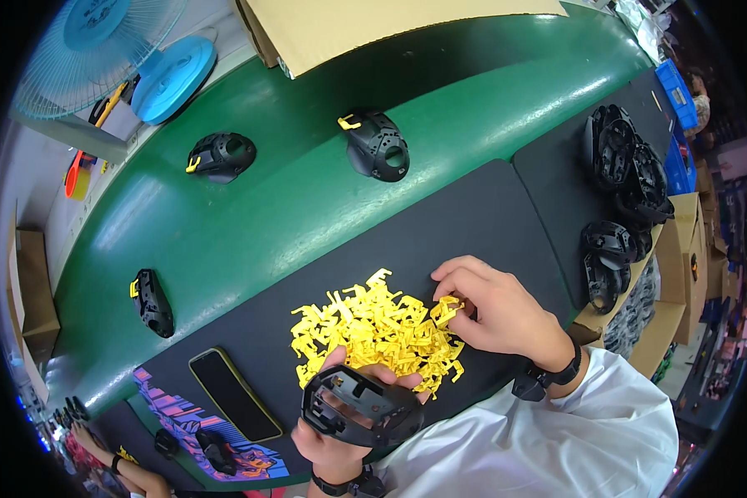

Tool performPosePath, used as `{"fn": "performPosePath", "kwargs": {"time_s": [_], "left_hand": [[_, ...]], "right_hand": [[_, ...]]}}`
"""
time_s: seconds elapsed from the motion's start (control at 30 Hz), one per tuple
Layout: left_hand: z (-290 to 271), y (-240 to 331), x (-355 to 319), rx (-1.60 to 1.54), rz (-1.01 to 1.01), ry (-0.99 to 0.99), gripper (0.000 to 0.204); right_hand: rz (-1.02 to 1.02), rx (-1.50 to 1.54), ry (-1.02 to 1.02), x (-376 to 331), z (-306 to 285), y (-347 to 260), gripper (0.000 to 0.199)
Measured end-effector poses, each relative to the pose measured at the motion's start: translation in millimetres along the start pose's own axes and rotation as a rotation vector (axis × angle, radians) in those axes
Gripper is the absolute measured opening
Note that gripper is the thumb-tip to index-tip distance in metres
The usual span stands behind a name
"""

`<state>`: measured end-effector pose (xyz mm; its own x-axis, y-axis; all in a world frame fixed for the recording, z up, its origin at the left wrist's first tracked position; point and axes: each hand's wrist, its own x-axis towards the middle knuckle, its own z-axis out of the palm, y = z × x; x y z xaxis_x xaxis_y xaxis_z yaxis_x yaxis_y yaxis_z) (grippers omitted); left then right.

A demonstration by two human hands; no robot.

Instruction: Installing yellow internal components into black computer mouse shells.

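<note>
My left hand [332, 452] grips a black plastic shell [365, 413] with cut-outs, its hollow side partly showing. The fingers wrap behind it and are partly hidden. Just beyond the shell lies a loose heap of small yellow plastic clips [373, 328] on a black mat. At the heap's right edge, my right hand [506, 311] has its thumb and fingers closed around a yellow clip [446, 311]; whether it pinches more than one I cannot tell.
Black shells with yellow clips fitted stand on the green table [307, 216]: a left one [152, 303], a back-left one [222, 156] and a middle one [378, 145]. Several more shells [627, 166] pile up at right, near a cardboard box [660, 332]. A phone [234, 394] lies left.
</note>
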<state>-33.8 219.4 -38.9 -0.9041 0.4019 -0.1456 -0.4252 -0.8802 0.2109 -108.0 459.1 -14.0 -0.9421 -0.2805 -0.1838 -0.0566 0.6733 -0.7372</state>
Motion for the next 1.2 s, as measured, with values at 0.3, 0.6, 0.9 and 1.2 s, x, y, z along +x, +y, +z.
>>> {"fn": "performPosePath", "kwargs": {"time_s": [0.3,0.6,0.9,1.2], "left_hand": [[-2.0,-6.0,1.0,0.424,-0.015,0.09,0.094],[-9.5,-6.5,3.6,0.26,0.106,0.082,0.074],[-0.8,-5.2,16.7,0.945,0.399,0.148,0.101],[-7.5,-11.3,16.2,1.148,0.487,0.232,0.098]], "right_hand": [[-0.064,-0.141,0.064,2.5,4.3,7.7,0.039],[-0.019,0.102,0.109,-2.1,2.3,13.0,0.041],[-0.476,0.305,0.097,-22.7,-6.8,-46.5,0.031],[-0.565,0.265,0.077,-16.7,10.0,-53.1,0.031]]}}
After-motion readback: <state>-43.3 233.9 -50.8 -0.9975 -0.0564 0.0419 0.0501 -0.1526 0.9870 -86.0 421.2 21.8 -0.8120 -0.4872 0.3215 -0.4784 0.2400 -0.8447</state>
